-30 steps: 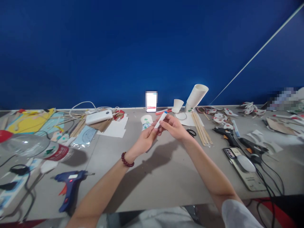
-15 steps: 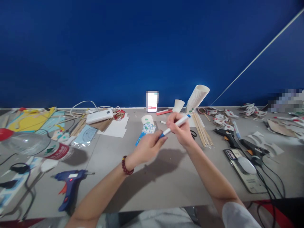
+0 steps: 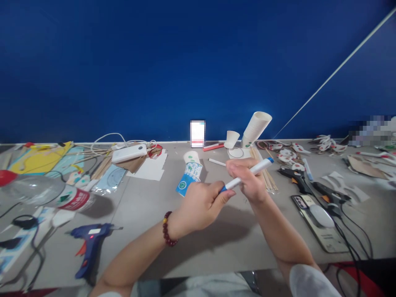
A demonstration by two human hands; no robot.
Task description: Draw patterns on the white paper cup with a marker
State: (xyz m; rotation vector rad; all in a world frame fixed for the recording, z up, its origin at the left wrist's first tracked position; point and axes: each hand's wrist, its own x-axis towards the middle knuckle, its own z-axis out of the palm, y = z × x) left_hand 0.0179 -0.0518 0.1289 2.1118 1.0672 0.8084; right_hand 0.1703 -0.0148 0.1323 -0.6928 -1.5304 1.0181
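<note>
A white marker (image 3: 261, 166) with blue ends is held aslant over the counter (image 3: 139, 198) by both hands. One blue end is pinched between the thumb and fingers of the left hand (image 3: 201, 204); the barrel is gripped by the closed fingers of the right hand (image 3: 254, 187), past which the other blue end projects. A blue-and-white patterned paper piece (image 3: 187, 184) is seen just beyond the left hand. Wooden sticks (image 3: 269, 178) are partly covered by the right hand. A stack of paper cups (image 3: 257, 128) is tilted near the blue wall (image 3: 139, 74).
</note>
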